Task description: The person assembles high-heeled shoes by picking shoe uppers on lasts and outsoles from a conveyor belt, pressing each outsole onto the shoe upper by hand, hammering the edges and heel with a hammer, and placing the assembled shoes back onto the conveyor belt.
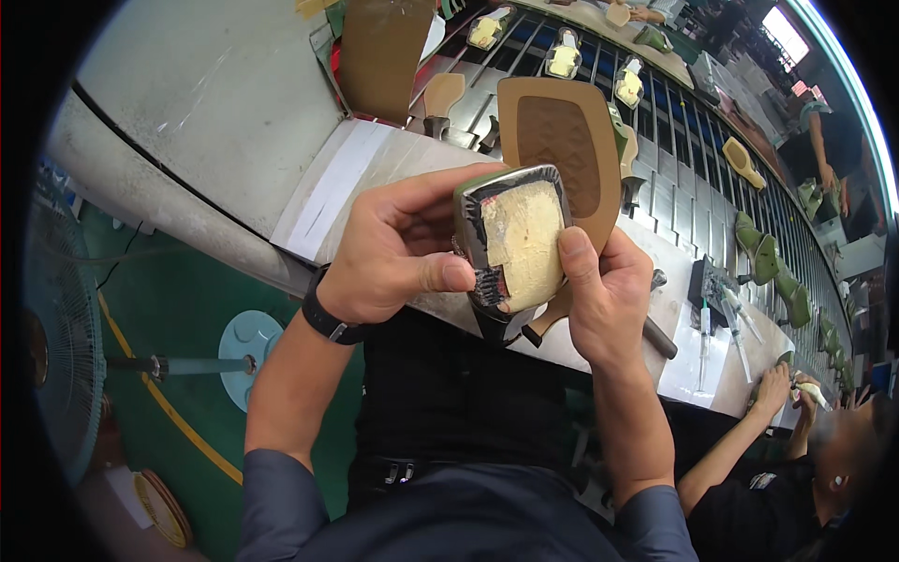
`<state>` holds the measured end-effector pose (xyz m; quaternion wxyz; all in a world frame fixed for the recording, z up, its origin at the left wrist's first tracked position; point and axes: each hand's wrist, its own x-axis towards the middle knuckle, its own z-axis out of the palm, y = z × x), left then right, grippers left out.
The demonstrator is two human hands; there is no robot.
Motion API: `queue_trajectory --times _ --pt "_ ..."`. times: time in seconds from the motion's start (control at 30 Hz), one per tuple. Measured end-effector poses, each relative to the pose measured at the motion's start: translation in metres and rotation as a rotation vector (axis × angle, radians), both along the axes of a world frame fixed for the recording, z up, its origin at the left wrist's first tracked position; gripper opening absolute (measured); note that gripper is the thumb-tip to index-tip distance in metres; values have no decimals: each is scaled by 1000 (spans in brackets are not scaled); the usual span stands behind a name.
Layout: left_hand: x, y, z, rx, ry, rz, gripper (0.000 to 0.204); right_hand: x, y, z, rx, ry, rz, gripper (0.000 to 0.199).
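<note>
A small dark-rimmed block (524, 239) with a pale cream coating on its face is held up in front of the body, above the near edge of the worktable (323, 234). It is gripped at its left side by the left hand (398, 248): the thumb is laid across the lower left corner of the front, and the fingers are curled behind, where their tips cannot be seen. The block's right edge is met by the tip of the right thumb (578, 245).

Behind the block, a tan paddle (562, 155) with a brown inset panel is held in the right hand (609, 300), its edge caught in the crook between thumb and fingers. The right fingers are mostly hidden, so how tightly they are closed cannot be told. The paddle's broad end is raised above the block, and its narrow part is seen below.

To the right, syringes (705, 342) are laid beside a dark holder (709, 288). Beyond, similar cream-faced pieces (564, 61) are rested on a rack of metal bars (688, 155). A black band (325, 311) is worn on the left wrist.
</note>
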<state>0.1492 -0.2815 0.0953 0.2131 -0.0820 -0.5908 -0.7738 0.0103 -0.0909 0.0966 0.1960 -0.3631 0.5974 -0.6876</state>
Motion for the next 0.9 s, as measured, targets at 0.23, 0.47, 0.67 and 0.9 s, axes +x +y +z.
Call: queue_trajectory --times 0.23,0.47,0.67,0.9 --pt "29 31 20 -123 -64 193 61 21 11 2 74 29 -38 33" --pt "19 41 29 -8 -82 140 64 35 22 0 -44 79 -23 29" --pt "8 56 26 8 46 233 37 33 75 -13 -136 -105 -37 37" --pt "-16 66 28 -163 77 103 41 59 91 18 31 -316 295 34"
